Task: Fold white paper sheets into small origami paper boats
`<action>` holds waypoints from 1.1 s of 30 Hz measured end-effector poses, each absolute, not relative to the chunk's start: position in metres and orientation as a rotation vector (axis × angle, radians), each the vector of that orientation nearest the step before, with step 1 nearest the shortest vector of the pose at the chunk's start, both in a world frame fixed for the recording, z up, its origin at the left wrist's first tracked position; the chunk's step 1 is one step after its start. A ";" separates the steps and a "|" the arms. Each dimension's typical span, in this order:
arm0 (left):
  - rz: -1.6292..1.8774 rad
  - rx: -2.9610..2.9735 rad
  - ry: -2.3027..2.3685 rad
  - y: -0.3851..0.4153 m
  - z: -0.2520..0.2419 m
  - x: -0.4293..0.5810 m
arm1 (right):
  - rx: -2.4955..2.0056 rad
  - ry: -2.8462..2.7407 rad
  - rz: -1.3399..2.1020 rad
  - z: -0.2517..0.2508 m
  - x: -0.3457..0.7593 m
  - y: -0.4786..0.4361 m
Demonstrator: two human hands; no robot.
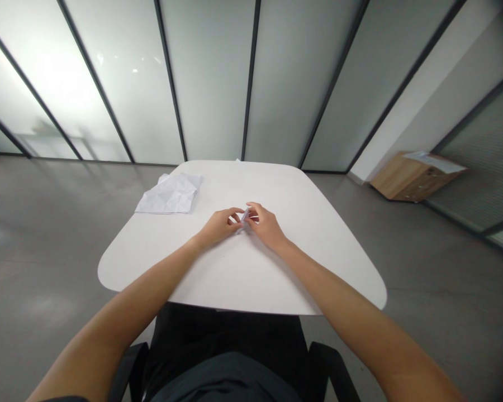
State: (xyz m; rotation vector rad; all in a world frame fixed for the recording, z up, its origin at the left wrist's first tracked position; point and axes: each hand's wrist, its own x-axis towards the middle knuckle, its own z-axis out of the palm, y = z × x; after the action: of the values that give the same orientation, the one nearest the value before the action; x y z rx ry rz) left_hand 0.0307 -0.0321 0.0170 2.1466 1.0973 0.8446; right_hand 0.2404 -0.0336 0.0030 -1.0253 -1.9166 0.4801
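Between my two hands, over the middle of the white table [255, 282], is a small folded piece of white paper [245, 215], standing on edge with a pointed top. My left hand [220, 224] pinches it from the left, thumb and fingers closed on its side. From the right, my right hand [267, 224] grips the same paper with bent fingers. The fingertips of both hands nearly meet and cover part of the folds, so its full shape is hidden.
A stack of creased white paper sheets [170, 194] lies at the table's far left. Beyond the table stands a frosted glass wall [209, 78] with dark frames. A wooden cabinet [414, 177] with papers on top is on the floor at right. Chair armrests flank my lap.
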 end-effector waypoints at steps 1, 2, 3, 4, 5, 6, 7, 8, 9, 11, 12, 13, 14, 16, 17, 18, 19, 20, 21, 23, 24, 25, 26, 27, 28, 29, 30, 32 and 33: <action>0.837 2.136 1.099 -0.032 0.017 0.031 | -1.018 -1.912 0.490 0.003 0.239 -0.034; 0.836 2.126 1.100 -0.032 0.016 0.031 | -1.020 -1.904 0.500 0.003 0.238 -0.034; 0.839 2.116 1.104 -0.032 0.015 0.031 | -1.027 -1.892 0.515 0.003 0.237 -0.034; 0.847 2.105 1.109 -0.031 0.014 0.031 | -1.036 -1.877 0.529 0.003 0.237 -0.034; 0.855 2.091 1.117 -0.031 0.013 0.032 | -1.046 -1.861 0.542 0.003 0.236 -0.034; 0.861 2.074 1.123 -0.030 0.011 0.032 | -1.054 -1.850 0.550 0.003 0.236 -0.034; 0.864 2.051 1.124 -0.029 0.010 0.032 | -1.059 -1.848 0.550 0.003 0.235 -0.034; 0.865 2.022 1.118 -0.029 0.008 0.033 | -1.064 -1.852 0.535 0.003 0.235 -0.034; 0.866 1.989 1.106 -0.028 0.008 0.033 | -1.076 -1.860 0.507 0.002 0.235 -0.033; 0.868 1.925 1.081 -0.028 0.007 0.033 | -1.106 -1.875 0.442 0.002 0.234 -0.032; 0.867 1.902 1.074 -0.029 0.008 0.033 | -1.118 -1.879 0.419 0.002 0.234 -0.032; 0.865 1.892 1.074 -0.029 0.009 0.033 | -1.123 -1.884 0.405 0.002 0.234 -0.033; 0.860 1.896 1.082 -0.030 0.010 0.033 | -1.119 -1.889 0.400 0.003 0.233 -0.033; 0.852 1.947 1.112 -0.032 0.013 0.034 | -1.089 -1.904 0.391 0.004 0.232 -0.035; 0.852 1.984 1.129 -0.032 0.015 0.034 | -1.071 -1.914 0.383 0.005 0.231 -0.036; 0.856 2.024 1.144 -0.033 0.016 0.034 | -1.055 -1.926 0.376 0.005 0.231 -0.037; 0.862 2.058 1.155 -0.033 0.017 0.034 | -1.041 -1.940 0.371 0.006 0.231 -0.038; 0.870 2.083 1.164 -0.034 0.017 0.034 | -1.031 -1.956 0.368 0.005 0.230 -0.038; 0.877 2.099 1.171 -0.034 0.017 0.034 | -1.024 -1.971 0.367 0.005 0.230 -0.038; 0.885 2.116 1.181 -0.033 0.016 0.034 | -1.020 -1.993 0.367 0.003 0.231 -0.038; 0.886 2.120 1.185 -0.032 0.015 0.034 | -1.024 -1.996 0.370 0.003 0.231 -0.037; 0.888 2.124 1.188 -0.031 0.014 0.034 | -1.031 -1.996 0.375 0.002 0.232 -0.037; 0.892 2.125 1.192 -0.031 0.013 0.033 | -1.037 -1.998 0.382 0.001 0.232 -0.037; 0.901 2.122 1.198 -0.030 0.012 0.033 | -1.042 -2.002 0.386 0.001 0.233 -0.037; 0.913 2.114 1.206 -0.030 0.011 0.032 | -1.045 -2.011 0.386 0.001 0.233 -0.037; 0.925 2.107 1.215 -0.029 0.010 0.032 | -1.043 -2.025 0.379 0.001 0.234 -0.037; 0.932 2.105 1.223 -0.029 0.010 0.032 | -1.039 -2.042 0.366 0.002 0.235 -0.036; 0.930 2.111 1.233 -0.029 0.010 0.031 | -1.029 -2.072 0.334 0.002 0.236 -0.036; 0.919 2.118 1.230 -0.029 0.010 0.030 | -1.025 -2.083 0.322 0.002 0.237 -0.035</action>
State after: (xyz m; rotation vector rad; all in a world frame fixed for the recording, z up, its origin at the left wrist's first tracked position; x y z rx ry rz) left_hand 0.0303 -0.0290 0.0098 2.1182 1.2305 0.9192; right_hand 0.2370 -0.0351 0.0018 -1.0249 -2.0831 0.3219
